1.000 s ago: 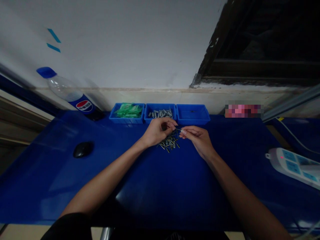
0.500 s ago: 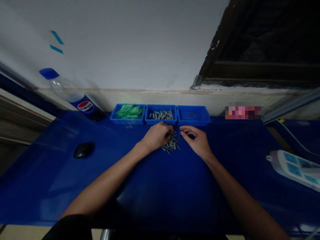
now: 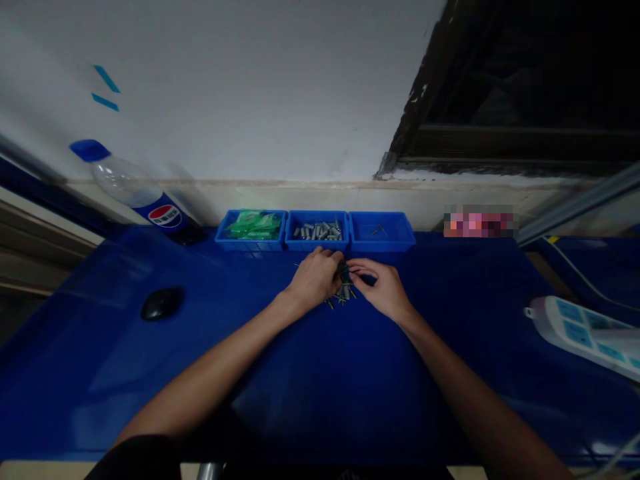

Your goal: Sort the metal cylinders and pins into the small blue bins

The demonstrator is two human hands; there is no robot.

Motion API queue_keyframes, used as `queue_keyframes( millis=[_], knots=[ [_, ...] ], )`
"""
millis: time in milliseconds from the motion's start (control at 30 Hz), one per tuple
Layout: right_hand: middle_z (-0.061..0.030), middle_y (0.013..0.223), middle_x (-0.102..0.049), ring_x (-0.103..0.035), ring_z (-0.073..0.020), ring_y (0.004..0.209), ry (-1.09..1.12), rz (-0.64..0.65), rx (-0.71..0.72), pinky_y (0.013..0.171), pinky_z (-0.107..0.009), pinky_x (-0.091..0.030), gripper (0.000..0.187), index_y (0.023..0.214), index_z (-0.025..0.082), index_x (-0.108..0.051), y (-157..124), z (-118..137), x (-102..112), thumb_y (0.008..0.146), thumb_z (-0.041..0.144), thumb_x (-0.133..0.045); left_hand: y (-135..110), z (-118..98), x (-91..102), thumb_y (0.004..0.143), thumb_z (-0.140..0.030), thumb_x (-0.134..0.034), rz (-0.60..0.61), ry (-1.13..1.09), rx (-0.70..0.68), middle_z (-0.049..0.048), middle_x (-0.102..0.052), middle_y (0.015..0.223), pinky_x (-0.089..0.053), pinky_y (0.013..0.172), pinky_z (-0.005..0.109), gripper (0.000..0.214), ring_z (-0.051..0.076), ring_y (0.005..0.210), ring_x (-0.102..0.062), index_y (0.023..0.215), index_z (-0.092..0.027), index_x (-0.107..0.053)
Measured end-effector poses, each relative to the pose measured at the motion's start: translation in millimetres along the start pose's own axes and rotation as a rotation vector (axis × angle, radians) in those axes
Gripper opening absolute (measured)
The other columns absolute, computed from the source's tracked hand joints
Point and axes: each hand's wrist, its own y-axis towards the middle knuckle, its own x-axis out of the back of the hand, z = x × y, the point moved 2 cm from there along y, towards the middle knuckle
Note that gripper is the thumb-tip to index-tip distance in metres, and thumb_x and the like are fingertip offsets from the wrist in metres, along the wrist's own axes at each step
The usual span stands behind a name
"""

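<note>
My left hand (image 3: 320, 277) curls over a small pile of metal pins and grey cylinders (image 3: 344, 293) on the blue table. Its fingers are closed and mostly hide what they hold. A thin tip sticks out at its left side. Close beside it, my right hand (image 3: 383, 283) pinches what looks like a thin metal pin (image 3: 349, 269), its fingertips almost touching the left fingers. Just behind the hands stand three joined blue trays: one with green plastic packets (image 3: 254, 225), one with grey metal cylinders (image 3: 319, 231), one with a few thin pins (image 3: 379, 230).
A cola bottle (image 3: 145, 193) stands at the back left against the wall. A black mouse (image 3: 161, 305) lies on the left of the table. To the right rests a white case with blue panels (image 3: 585, 333). A blurred pink patch (image 3: 480, 223) sits at the back right.
My right hand has moved left, its fingertips now meeting the left fingers over the pile. The left hand has turned slightly and covers more of the pile. The view has shifted a little.
</note>
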Motion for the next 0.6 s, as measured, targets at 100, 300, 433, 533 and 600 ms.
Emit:
queue_keyframes(
  millis=[100,300,433,533,600],
  knots=[
    [-0.0076,0.108,-0.084,-0.082,-0.0244,0.093,0.030,0.009,-0.012,0.092,-0.040,-0.067,0.024,0.108,0.021,-0.080,-0.8,-0.2,0.1,0.087,0.021,-0.068,1.2,-2.4,-0.4,0.092,-0.012,-0.060,0.034,0.012,0.000,0.0169,-0.072,0.107,-0.054,0.096,0.045,0.027,0.032,0.103,-0.067,0.116,-0.011,-0.070],
    [-0.0083,0.107,-0.084,-0.083,-0.0248,0.094,0.049,-0.004,-0.018,0.093,-0.042,-0.068,0.024,0.107,0.020,-0.079,-1.4,-0.4,0.1,0.086,0.022,-0.068,1.5,-4.2,0.5,0.096,-0.012,-0.056,0.080,0.073,-0.027,0.0191,-0.072,0.108,-0.051,0.105,0.048,0.024,0.033,0.105,-0.067,0.114,-0.007,-0.070],
    [-0.0079,0.107,-0.084,-0.083,-0.0253,0.093,0.067,-0.014,-0.023,0.093,-0.043,-0.068,0.022,0.105,0.022,-0.080,-1.4,0.2,0.3,0.086,0.022,-0.069,0.5,-4.9,1.4,0.096,-0.012,-0.055,0.060,0.103,0.008,0.0194,-0.072,0.111,-0.054,0.101,0.047,0.025,0.032,0.104,-0.067,0.117,-0.008,-0.068],
    [-0.0079,0.107,-0.084,-0.083,-0.0253,0.093,0.072,-0.015,-0.025,0.093,-0.044,-0.068,0.022,0.105,0.022,-0.080,-1.4,-0.8,0.7,0.085,0.022,-0.070,-0.4,-4.4,0.3,0.096,-0.007,-0.051,0.045,0.084,0.018,0.0183,-0.072,0.110,-0.055,0.098,0.045,0.028,0.031,0.103,-0.068,0.118,-0.009,-0.068],
    [-0.0082,0.107,-0.084,-0.082,-0.0255,0.093,0.076,-0.014,-0.027,0.093,-0.044,-0.068,0.022,0.105,0.022,-0.080,-1.4,-1.9,1.0,0.085,0.023,-0.070,-1.0,-4.0,-0.9,0.096,-0.006,-0.050,0.036,0.077,0.014,0.0194,-0.070,0.112,-0.056,0.098,0.046,0.030,0.032,0.105,-0.068,0.120,-0.008,-0.068]
  ],
)
